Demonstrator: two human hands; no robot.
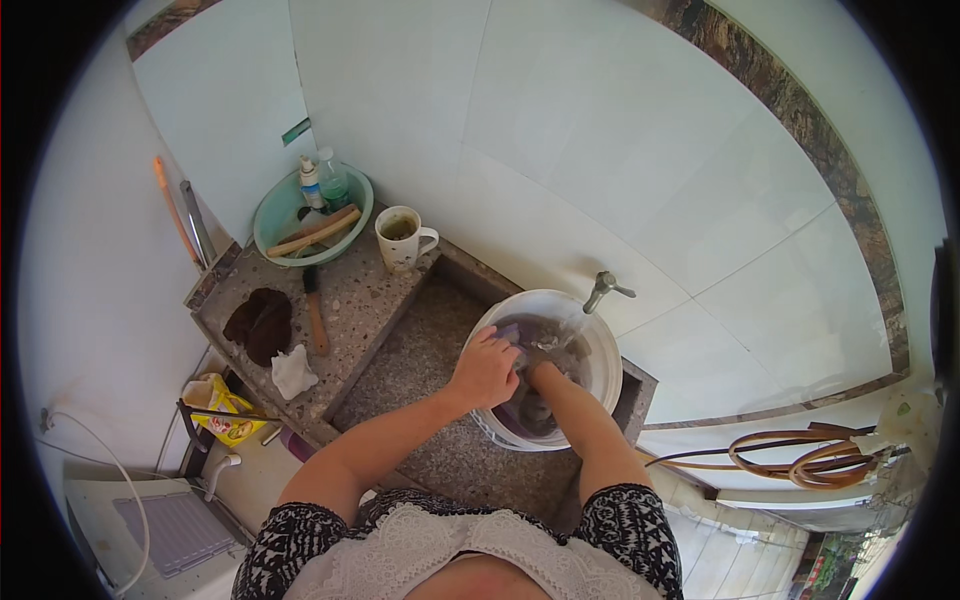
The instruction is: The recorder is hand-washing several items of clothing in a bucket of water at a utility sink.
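Observation:
A white plastic bucket [611,352] stands in the stone sink [405,375], holding cloudy water and dark, purplish wet fabric [525,427]. At the bucket's left rim, my left hand [487,367] has its fingers closed on a raised purple piece of cloth [508,334]. My right hand [538,373] reaches down into the water. Its fingers are under the surface, so their grip is hidden. From the wall tap [600,289], water runs into the bucket and splashes near my right hand.
On the stone ledge are a green basin [259,232] with bottles and brushes, a white mug [400,251], a wooden-handled brush [317,322], a dark brown cloth [262,322] and a crumpled white cloth [292,373]. A coiled hose [825,461] hangs at right. A yellow bag [225,412] sits lower left.

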